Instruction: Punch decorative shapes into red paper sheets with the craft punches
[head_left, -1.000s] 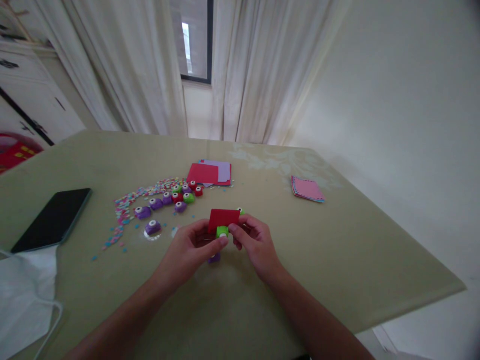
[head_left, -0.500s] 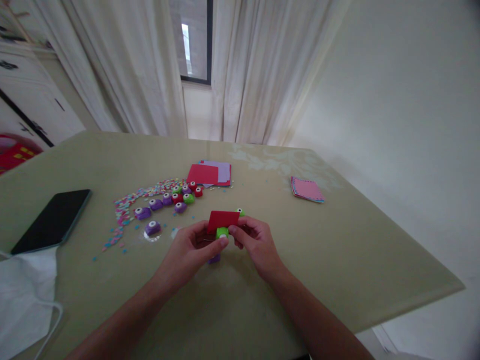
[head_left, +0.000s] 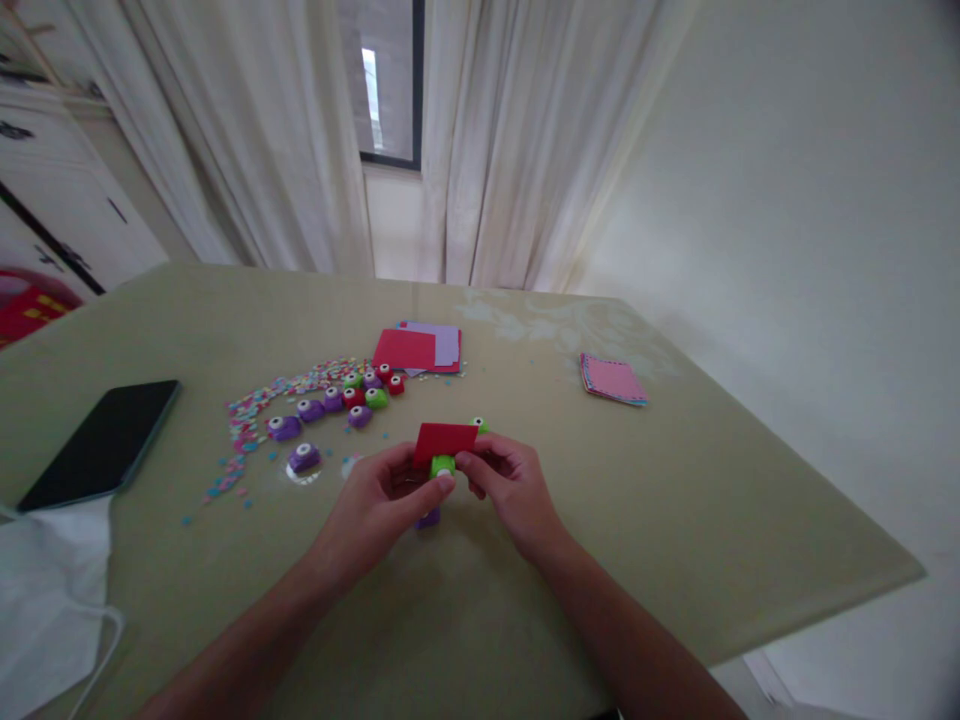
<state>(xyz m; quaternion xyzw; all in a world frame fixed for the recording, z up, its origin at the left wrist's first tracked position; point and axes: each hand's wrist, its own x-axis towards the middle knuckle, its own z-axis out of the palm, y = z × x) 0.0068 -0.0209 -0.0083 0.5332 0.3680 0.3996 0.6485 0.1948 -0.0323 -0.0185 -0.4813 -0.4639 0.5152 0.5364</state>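
My left hand (head_left: 380, 500) is closed on a small green paper punch (head_left: 442, 465), its thumb on the punch's white button. A red paper card (head_left: 446, 443) stands tilted at the punch, its lower edge partly hidden. With thumb and fingers, my right hand (head_left: 510, 480) pinches the card's lower right corner. Just below my left thumb a purple punch (head_left: 428, 518) sits on the table, partly covered. Another green punch (head_left: 479, 425) shows behind the card's right edge. To the left, several purple, red and green punches (head_left: 310, 409) stand in a group.
Colourful paper confetti (head_left: 244, 425) is scattered around the punches. Red and lilac paper sheets (head_left: 405, 349) lie behind them. A pink paper stack (head_left: 613, 380) rests on the right. At the left are a dark tablet or phone (head_left: 101, 440) and a white face mask (head_left: 52, 600).
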